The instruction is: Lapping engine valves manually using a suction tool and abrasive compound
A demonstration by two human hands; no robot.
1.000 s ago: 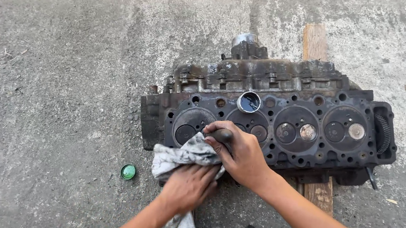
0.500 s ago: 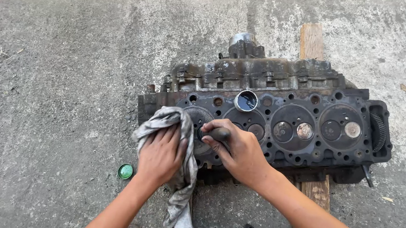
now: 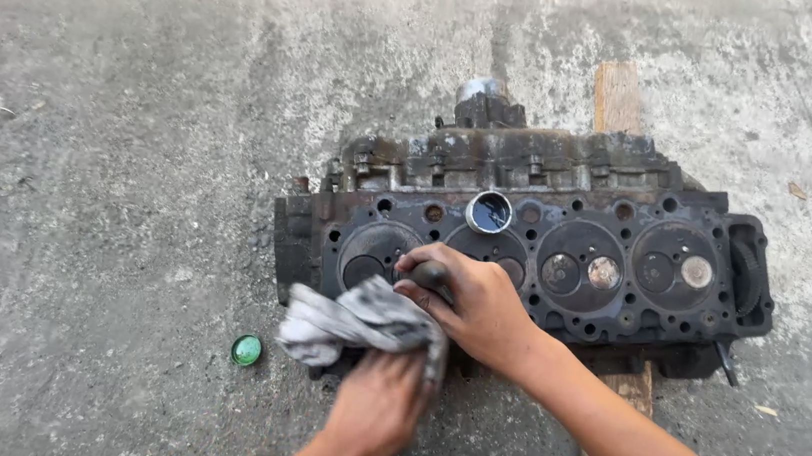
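Head view. Cylinder head (image 3: 565,245) (dark, greasy, four round combustion recesses facing up) lies on a concrete floor (image 3: 104,227), resting across a wooden plank (image 3: 619,95). The right hand (image 3: 479,301) sits over the second recess from the left, fingers curled closed around a dark rounded tool handle (image 3: 429,275) pressed onto the head face. The left hand (image 3: 377,406) is at the near edge of the casting, fingers closed on a dirty grey rag (image 3: 356,321) that drapes against the head just beside the right hand. A small round open tin (image 3: 488,212) stands on the head face, behind the right hand. A green cap (image 3: 246,349) lies on the floor, left of the rag and apart from it.
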